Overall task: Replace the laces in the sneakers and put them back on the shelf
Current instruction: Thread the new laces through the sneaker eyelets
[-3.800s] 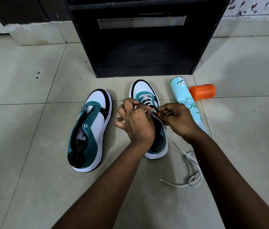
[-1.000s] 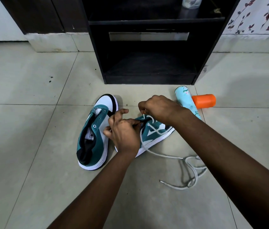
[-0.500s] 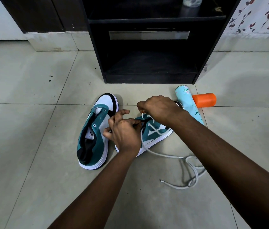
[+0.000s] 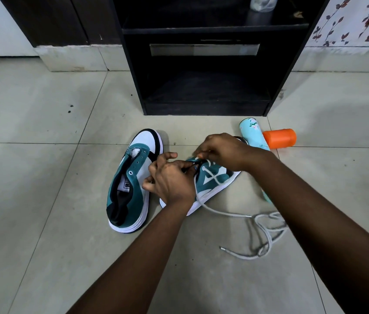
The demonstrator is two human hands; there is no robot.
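Lacing of the tilted teal sneaker [image 4: 213, 180] was under way, in front of the black shelf [image 4: 204, 87]. The left hand [image 4: 170, 180] pinched its eyelet edge; the right hand [image 4: 222, 150] pinched the white lace [image 4: 253, 225]. Next, probably threading another eyelet; the unlaced sneaker [image 4: 131, 182] waited beside it.

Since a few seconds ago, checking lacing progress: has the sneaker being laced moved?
Yes. The sneaker has tipped onto its side, toe swung toward the blue can.
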